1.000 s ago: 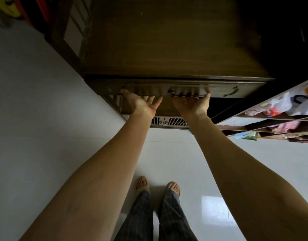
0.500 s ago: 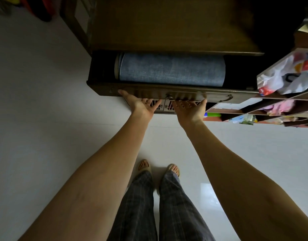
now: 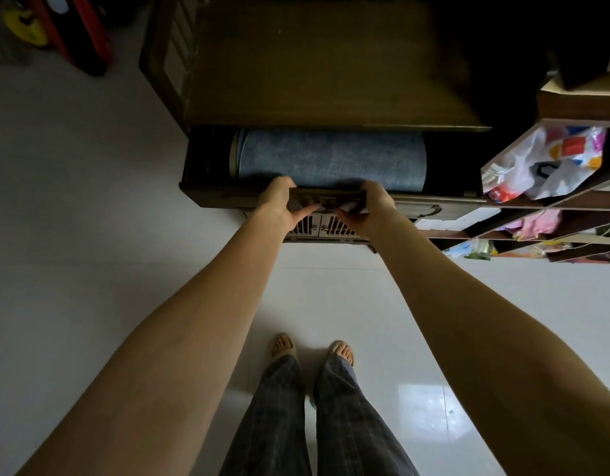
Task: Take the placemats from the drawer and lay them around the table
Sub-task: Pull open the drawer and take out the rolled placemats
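Two hands on the front rail of the pulled-out drawer [image 3: 207, 197], none yet on the placemats [image 3: 331, 159]. Left hand [image 3: 279, 204] curled over the rail's top edge, fingers inside, thumb below, clamped on the wood. Right hand [image 3: 372, 204] gripping the same rail the same way, just beside the left. Blue-grey placemats stacked flat inside the drawer, directly beyond both sets of knuckles, long axis running left to right, parallel to the rail. Near edge partly hidden behind the hands. Neither hand clearly nearer; likely next a short reach forward over the rail. Cluttered shelves [image 3: 537, 207] off to the right.
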